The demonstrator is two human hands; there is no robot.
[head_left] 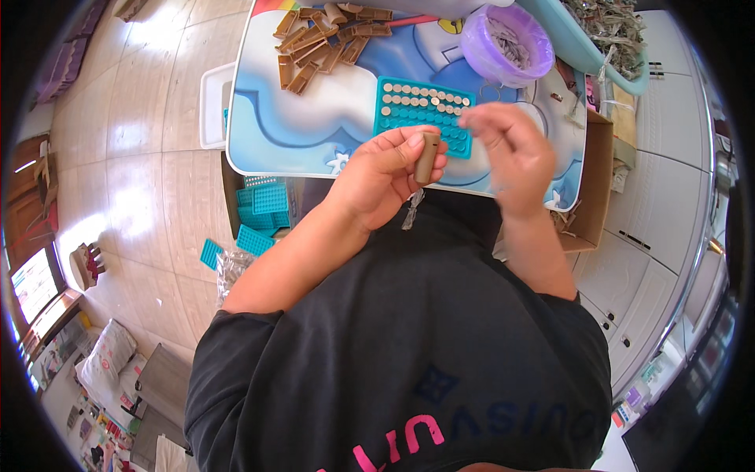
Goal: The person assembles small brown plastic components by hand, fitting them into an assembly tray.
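Note:
My left hand (385,169) is wrapped round a tan, tube-shaped piece (427,160) with a small dark slot near its top, held upright at the table's near edge. A thin, clear-looking strand (412,209) hangs below that hand. To its right, my right hand (515,153) is raised beside the tray's right edge and blurred. Its fingers are curled with the tips close together; whatever they hold, if anything, is too small to make out. Just beyond both hands lies a teal tray (380,122) of round pockets, its far rows holding small silvery discs (405,101).
Several brown casings (314,51) are heaped at the table's far left. A lilac lined bucket (476,59) with grey pieces stands at the far right, near a light-blue tub (578,49) of tangled strips. Teal trays (267,198) fill a box below left; another cardboard box (595,173) stands right.

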